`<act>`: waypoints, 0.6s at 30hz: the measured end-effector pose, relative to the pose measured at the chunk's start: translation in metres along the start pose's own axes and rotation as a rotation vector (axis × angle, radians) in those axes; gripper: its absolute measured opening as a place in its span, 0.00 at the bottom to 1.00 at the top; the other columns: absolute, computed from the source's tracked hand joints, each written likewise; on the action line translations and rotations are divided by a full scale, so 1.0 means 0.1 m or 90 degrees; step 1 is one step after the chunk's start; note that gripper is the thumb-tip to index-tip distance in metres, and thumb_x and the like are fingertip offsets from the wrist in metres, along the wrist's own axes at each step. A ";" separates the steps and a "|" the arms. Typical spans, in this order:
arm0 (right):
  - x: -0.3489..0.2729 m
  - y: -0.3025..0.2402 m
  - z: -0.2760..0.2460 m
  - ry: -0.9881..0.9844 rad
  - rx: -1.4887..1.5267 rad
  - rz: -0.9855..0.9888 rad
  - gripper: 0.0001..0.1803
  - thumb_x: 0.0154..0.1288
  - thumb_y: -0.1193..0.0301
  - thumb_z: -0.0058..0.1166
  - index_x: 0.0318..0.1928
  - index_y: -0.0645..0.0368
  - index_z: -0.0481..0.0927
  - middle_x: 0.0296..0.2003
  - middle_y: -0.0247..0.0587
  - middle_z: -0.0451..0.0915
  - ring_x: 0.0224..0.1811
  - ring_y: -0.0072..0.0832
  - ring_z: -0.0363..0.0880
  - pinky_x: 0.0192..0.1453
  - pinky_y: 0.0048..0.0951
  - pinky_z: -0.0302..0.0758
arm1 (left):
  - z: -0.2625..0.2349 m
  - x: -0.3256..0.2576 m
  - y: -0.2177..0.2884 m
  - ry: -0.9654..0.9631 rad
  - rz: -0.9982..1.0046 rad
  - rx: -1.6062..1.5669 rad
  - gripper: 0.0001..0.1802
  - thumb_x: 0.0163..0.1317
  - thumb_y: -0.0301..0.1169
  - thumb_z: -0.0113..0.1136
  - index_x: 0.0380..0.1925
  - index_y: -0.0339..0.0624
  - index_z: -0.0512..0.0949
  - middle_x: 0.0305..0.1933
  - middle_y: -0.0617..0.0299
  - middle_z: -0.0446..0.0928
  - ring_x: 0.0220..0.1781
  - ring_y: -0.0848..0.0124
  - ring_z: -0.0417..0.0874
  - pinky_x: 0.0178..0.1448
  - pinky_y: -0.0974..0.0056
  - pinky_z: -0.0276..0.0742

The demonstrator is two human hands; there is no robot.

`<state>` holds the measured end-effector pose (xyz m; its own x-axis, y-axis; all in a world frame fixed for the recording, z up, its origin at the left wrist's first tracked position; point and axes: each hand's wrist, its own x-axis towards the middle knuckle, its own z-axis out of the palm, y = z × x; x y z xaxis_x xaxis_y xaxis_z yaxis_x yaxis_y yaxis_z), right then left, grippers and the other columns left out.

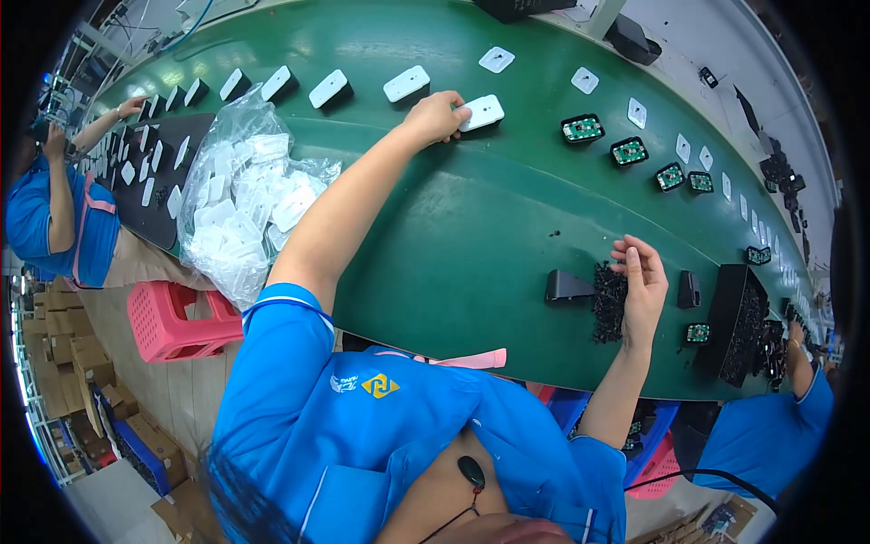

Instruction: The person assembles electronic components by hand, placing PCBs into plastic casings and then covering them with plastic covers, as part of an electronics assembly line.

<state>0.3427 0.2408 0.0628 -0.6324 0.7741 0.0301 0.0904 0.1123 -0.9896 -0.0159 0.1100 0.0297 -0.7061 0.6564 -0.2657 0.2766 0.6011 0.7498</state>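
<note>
My left hand (437, 118) reaches across the table and grips the left end of a small black box with a white cover (484, 111). Its thumb lies at the edge of the cover. My right hand (643, 283) hovers beside a pile of small black parts (609, 313), fingers loosely bent and apart, with nothing visible in them. A black wedge-shaped housing (567, 286) lies left of that pile. Farther off, black housings with green circuit boards (582, 128) stand in a row, and loose white covers (584, 81) lie behind them.
White-covered boxes (406, 84) line the far left of the green table (426, 227). A plastic bag of white covers (237, 195) lies by my left arm. A black bin of small parts (739, 322) stands right. Co-workers sit on both sides; a pink stool (177, 322) is left.
</note>
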 end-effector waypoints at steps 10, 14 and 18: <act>0.10 -0.08 0.18 -0.054 -0.018 -0.028 0.11 0.71 0.72 0.50 0.50 0.64 0.78 0.42 0.40 0.81 0.43 0.22 0.79 0.46 0.22 0.75 | 0.17 -0.11 -0.08 0.098 0.156 0.084 0.16 0.61 0.40 0.61 0.45 0.44 0.74 0.44 0.51 0.80 0.48 0.54 0.80 0.51 0.52 0.73; 0.46 -0.20 0.50 -0.124 -0.118 -0.064 0.14 0.70 0.69 0.53 0.52 0.61 0.78 0.44 0.35 0.80 0.46 0.22 0.78 0.48 0.23 0.74 | 0.26 -0.10 -0.16 0.123 0.213 -0.017 0.14 0.62 0.34 0.61 0.44 0.39 0.73 0.41 0.51 0.79 0.44 0.58 0.80 0.49 0.56 0.75; 0.75 -0.20 0.91 -0.156 -0.180 -0.152 0.22 0.69 0.64 0.55 0.60 0.58 0.72 0.54 0.43 0.74 0.54 0.27 0.75 0.51 0.29 0.76 | 0.35 -0.40 0.05 0.028 0.258 -0.177 0.11 0.64 0.28 0.59 0.43 0.36 0.72 0.37 0.59 0.77 0.39 0.73 0.79 0.42 0.66 0.77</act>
<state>0.2234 0.2402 0.0718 -0.8221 0.5383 0.1855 0.1043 0.4626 -0.8804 0.0370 0.1028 0.0233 -0.6058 0.7890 0.1022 0.3550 0.1530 0.9223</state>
